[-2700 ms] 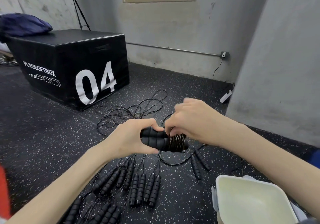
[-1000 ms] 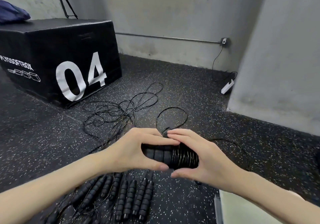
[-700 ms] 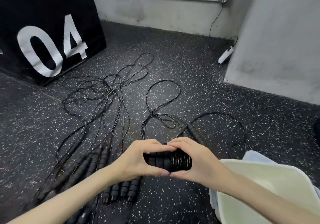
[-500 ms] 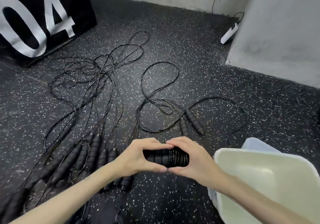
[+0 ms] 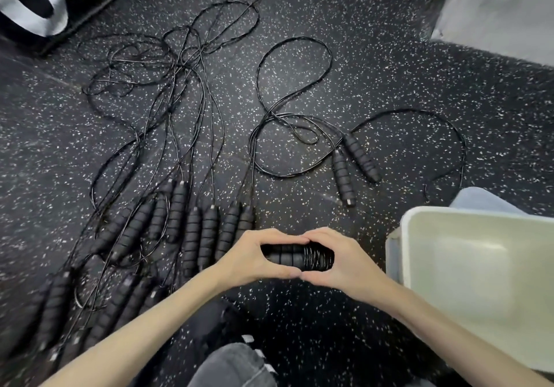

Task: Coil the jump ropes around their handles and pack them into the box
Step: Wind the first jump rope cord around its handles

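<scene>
Coiled jump rope (image 5: 299,257) still gripped, box (image 5: 467,278) nearer

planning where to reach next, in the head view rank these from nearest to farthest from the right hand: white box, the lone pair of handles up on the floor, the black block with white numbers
From the right hand:
1. white box, just to its right.
2. lone pair of handles, on the floor beyond the hand.
3. black block, far corner on the left.

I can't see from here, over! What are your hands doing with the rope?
Left hand and right hand both grip coiled jump rope. Box open at right. Nothing between.
</scene>
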